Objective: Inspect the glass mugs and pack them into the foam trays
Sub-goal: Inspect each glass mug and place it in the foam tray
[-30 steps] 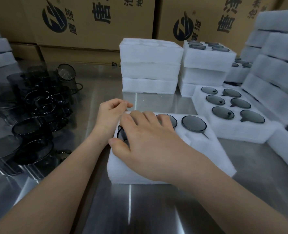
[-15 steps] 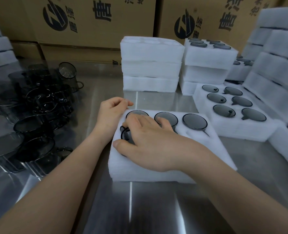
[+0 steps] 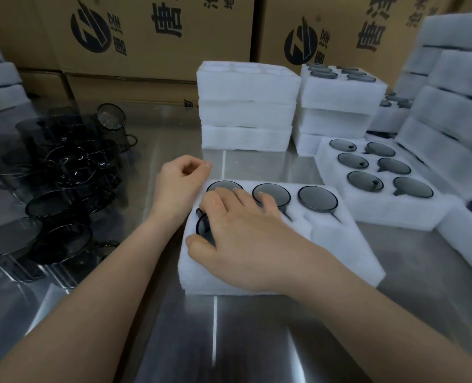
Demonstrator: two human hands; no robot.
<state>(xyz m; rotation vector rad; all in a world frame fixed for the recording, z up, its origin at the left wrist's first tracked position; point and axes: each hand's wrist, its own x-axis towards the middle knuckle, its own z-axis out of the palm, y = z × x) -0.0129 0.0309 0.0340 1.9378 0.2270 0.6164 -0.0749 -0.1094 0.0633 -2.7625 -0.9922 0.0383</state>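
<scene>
Since a second ago the right hand (image 3: 246, 241) has slid nearer, uncovering the back row, and grips a mug (image 3: 203, 226) entering the foam tray (image 3: 345, 252) front-left pocket, while the loosely curled left hand (image 3: 179, 183) steadies the tray empty.

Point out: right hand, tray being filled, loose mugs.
right hand (image 3: 251, 244), head view, back of hand.
tray being filled (image 3: 348, 244), head view, bare foam top.
loose mugs (image 3: 49, 205), head view, one mug's rim.

Shiny steel surface (image 3: 257, 341) here: loose dark glass mugs (image 3: 52, 194) piled on the left, one foam tray (image 3: 340, 252) near center, stacked foam trays (image 3: 246, 106) far, more at right.
</scene>
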